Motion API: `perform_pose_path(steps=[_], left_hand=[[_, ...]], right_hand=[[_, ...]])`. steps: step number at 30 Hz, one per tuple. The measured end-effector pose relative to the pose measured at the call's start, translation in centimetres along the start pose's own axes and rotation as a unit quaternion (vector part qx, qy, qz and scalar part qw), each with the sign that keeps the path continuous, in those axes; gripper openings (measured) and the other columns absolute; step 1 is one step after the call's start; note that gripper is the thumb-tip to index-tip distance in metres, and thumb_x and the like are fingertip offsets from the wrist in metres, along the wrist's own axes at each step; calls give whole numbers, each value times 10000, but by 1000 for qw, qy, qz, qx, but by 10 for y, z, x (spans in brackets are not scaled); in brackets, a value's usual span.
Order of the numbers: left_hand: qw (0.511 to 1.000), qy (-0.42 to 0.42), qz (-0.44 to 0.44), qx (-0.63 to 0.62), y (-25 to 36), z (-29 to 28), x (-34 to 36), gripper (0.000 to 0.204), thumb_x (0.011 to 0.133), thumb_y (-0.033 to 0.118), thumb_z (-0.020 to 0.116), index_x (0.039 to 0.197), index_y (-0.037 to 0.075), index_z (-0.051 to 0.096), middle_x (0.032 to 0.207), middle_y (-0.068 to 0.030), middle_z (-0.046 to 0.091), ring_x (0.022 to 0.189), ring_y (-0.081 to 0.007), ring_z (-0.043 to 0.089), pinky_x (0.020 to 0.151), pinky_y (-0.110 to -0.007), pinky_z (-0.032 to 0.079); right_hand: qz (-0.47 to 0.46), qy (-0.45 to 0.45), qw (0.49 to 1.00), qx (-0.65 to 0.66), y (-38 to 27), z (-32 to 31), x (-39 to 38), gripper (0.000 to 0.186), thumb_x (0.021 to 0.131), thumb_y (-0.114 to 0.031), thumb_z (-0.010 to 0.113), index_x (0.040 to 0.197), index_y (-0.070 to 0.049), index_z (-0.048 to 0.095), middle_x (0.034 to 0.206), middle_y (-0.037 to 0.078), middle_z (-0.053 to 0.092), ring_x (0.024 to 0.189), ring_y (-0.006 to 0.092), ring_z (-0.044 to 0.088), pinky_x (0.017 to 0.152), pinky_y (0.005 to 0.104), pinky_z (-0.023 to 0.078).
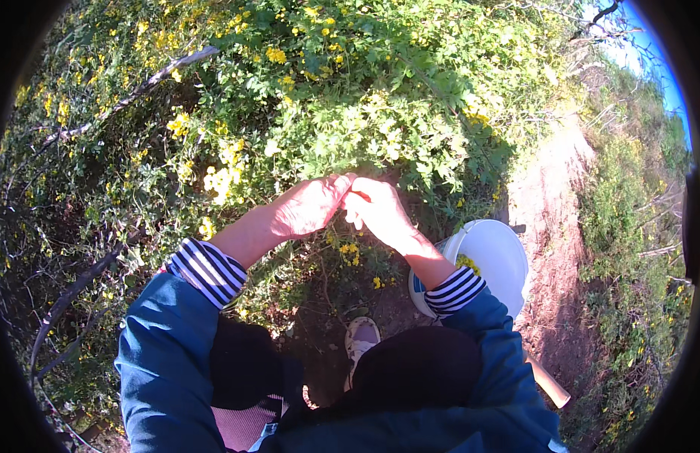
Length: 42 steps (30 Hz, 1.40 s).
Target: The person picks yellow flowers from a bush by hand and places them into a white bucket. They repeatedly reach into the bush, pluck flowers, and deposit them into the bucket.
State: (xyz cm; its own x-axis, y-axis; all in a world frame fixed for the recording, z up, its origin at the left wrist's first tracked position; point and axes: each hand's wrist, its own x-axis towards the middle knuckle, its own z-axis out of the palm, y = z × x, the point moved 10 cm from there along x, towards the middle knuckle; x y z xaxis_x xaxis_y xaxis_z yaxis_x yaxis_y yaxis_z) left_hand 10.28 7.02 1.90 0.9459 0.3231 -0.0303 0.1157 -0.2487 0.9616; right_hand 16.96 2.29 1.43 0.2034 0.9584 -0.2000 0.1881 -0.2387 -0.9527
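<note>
Left hand [308,205] and right hand [376,208] met fingertip to fingertip, pinched at yellow-flowered bush [327,98]; what they gripped not discernible. White bucket [492,260] sat behind right forearm: picked blooms could have missed it, elbow could have tipped it.

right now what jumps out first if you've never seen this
The two bare hands meet at the centre, left hand and right hand pinched together against a bush of yellow flowers filling the upper half. Below right, a white bucket holding some yellow blooms sits beside a dirt path.
</note>
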Motion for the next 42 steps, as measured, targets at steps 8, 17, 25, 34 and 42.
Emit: perform_pose_path(steps=[8,17,25,34,42], left_hand=[[950,71,201,227,22,-13,-9,81,844,39,550,919,68,536,777,-78,497,687,-246,577,544,-334,504],[938,62,155,305,10,-31,-22,50,842,40,516,862,37,561,788,-135,539,717,-321,568,622,-379,484],[951,27,117,284,-26,-19,-18,62,825,68,568,883,47,571,826,-89,598,763,-258,616,668,-331,532],[912,3,116,392,-4,-5,-30,161,845,43,528,991,57,595,848,-93,565,750,-271,612,613,-358,519],[943,-5,89,321,1,-1,-36,129,841,70,577,966,45,596,977,-97,604,767,-273,635,637,-347,530]], right_hand=[[10,6,991,131,-6,-10,1,102,883,-63,604,937,20,629,714,40,612,566,79,554,474,211,443],[4,130,982,141,-11,-81,-59,107,887,-48,594,953,30,625,755,70,627,560,94,554,488,217,448],[197,323,714,-589,-6,-185,-207,152,854,-10,556,989,6,625,946,185,624,748,277,625,633,361,492],[-161,240,873,-392,-75,-91,-41,343,856,-106,648,1175,-33,544,976,121,536,636,161,523,634,289,476],[-247,193,877,-365,-47,-77,33,106,817,-75,637,910,-32,610,805,104,553,655,224,542,614,307,458]])
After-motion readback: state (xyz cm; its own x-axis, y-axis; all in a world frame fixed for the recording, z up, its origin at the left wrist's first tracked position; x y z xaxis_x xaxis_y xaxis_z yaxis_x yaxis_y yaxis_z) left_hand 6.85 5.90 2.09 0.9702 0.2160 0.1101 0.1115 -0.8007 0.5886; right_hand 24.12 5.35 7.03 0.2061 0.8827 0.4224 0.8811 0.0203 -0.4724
